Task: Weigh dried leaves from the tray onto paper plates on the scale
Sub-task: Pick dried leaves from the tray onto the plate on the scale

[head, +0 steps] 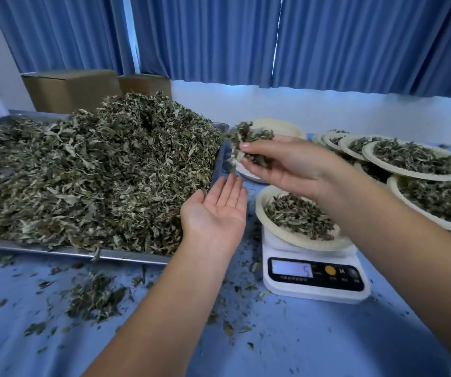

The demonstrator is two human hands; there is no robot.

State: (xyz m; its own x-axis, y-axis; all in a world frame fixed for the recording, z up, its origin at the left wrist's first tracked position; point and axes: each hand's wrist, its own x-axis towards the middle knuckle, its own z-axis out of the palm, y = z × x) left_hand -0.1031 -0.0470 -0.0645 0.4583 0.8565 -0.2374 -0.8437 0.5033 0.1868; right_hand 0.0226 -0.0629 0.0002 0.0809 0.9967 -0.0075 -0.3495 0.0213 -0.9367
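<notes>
Herb-packing workroom, heaped leaf tray (pixel 126 257), scale (pixel 314 278), cartons (pixel 69 88)

Cool bluish daylight through curtains (pixel 246 36), soft shadows, slight blur, wide-angle bending at edges

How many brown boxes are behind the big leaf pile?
2. A bigger cardboard box stands behind the tray's far edge; a smaller box sits just to its right. The leaf pile could hide more.

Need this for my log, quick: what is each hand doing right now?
Left hand: open, palm up, holding nothing.
Right hand: grips a clump of leaves.
</notes>
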